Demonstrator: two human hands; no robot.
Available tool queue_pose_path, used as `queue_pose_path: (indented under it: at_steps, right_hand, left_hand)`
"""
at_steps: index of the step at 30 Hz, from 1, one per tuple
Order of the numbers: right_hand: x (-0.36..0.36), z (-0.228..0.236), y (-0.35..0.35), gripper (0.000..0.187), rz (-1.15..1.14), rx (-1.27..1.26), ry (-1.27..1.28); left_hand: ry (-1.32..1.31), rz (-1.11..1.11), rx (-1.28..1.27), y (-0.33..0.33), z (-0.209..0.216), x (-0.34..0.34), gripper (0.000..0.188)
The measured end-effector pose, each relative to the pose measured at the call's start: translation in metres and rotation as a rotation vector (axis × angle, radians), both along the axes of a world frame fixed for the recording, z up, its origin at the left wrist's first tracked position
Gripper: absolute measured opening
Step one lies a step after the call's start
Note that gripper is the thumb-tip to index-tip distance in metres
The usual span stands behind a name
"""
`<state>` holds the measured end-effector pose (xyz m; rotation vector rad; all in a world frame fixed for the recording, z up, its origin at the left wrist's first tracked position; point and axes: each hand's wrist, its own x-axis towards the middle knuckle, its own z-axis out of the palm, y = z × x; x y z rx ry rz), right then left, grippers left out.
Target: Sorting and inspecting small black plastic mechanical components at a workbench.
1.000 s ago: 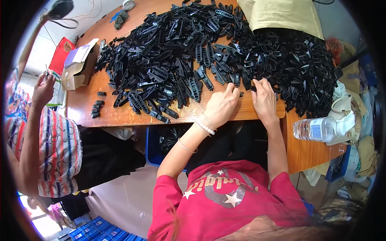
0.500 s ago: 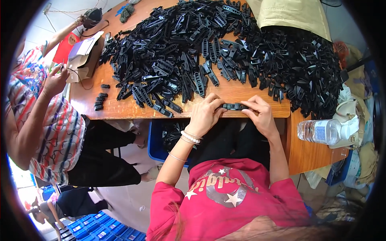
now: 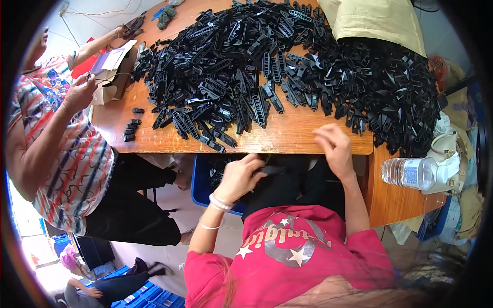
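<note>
My left hand (image 3: 240, 177) is closed on a narrow black plastic part (image 3: 273, 170), blurred by motion. It is below the table's front edge, above the blue bin (image 3: 199, 190), which holds more black parts. Over the table's front edge my right hand (image 3: 335, 151) hovers with bent fingers slightly apart and nothing visible in them. A large heap of long black plastic parts (image 3: 215, 77), many with ladder-like slots, covers the wooden table (image 3: 292, 126) beyond my hands. Smaller black pieces (image 3: 390, 92) form another heap at the right.
A clear plastic bottle (image 3: 408, 173) lies at the right beside a pale bag (image 3: 444, 146). At the left stands another person (image 3: 67, 154) with a cord in hand, near an open cardboard box (image 3: 110, 87). Several small black parts (image 3: 129, 131) line the table's left side.
My hands have come apart. The left has moved down and left off the table edge with the black part; the right has let go and stays near the edge.
</note>
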<state>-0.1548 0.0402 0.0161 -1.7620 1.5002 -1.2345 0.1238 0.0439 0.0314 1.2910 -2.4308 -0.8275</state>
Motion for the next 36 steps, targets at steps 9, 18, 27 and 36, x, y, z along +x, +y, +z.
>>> queue_pose_path:
  at_steps: [9,18,27,36]
  right_hand:
    - [0.001,-0.003,-0.055,0.025,-0.364,-0.097,0.615]
    - [-0.011,0.005,-0.008,0.028,-0.197,-0.223,0.519]
    - [0.015,-0.006,-0.021,0.036,-0.446,-0.008,0.555]
    - [0.006,-0.004,-0.021,0.043,-0.364,0.111,0.34]
  left_hand:
    - [0.077,0.048,-0.616,-0.057,0.012,-0.038,0.036]
    - [-0.221,-0.176,-0.766,-0.086,0.0,-0.086,0.022]
    - [0.243,0.013,-0.323,-0.05,-0.014,-0.078,0.026]
    - [0.36,0.063,-0.251,-0.042,-0.021,-0.066,0.025]
